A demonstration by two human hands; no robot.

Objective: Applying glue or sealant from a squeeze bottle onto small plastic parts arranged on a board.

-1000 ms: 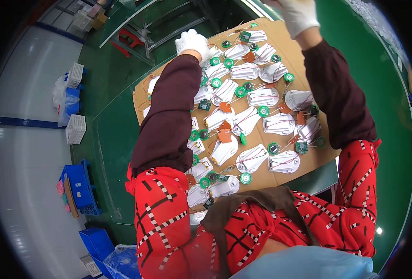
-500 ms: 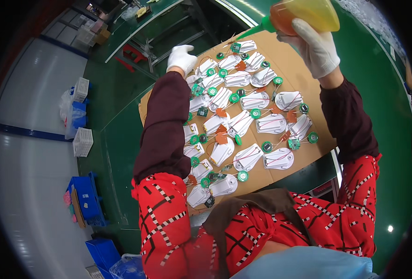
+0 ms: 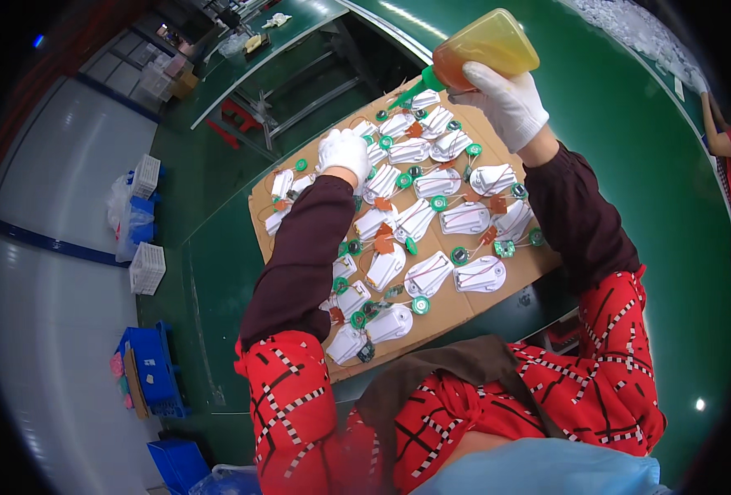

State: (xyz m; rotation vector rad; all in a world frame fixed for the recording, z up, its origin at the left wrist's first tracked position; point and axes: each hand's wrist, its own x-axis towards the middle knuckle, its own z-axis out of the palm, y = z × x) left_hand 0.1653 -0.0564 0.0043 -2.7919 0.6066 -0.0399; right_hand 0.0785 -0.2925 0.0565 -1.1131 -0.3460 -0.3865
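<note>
My right hand [image 3: 510,107], in a white glove, grips a squeeze bottle [image 3: 497,45] of amber and yellow liquid. The bottle is tilted, its green nozzle [image 3: 411,89] slanting down to the left over the far part of the cardboard sheet [image 3: 497,153]. My left hand [image 3: 345,154], gloved too, is closed among the white plastic housings at the far left; its fingertips are partly hidden, and I cannot make out what they hold. Several such housings [image 3: 429,274] lie in rows on the cardboard, with thin wires, green round parts [image 3: 420,304], small circuit boards [image 3: 504,248] and orange-brown pieces [image 3: 384,239].
Under the cardboard is a green table [image 3: 506,309]. Another green-topped table [image 3: 291,41] with a metal frame stands beyond it, a red stool [image 3: 235,124] beneath. White baskets [image 3: 148,270] and blue bins [image 3: 147,363] line the left. Another person's arm [image 3: 719,136] shows at far right.
My left hand has come nearer and to the right, from the cardboard's far edge onto the housings. My right hand has shifted left with the bottle, bringing its nozzle lower over the cardboard's far end.
</note>
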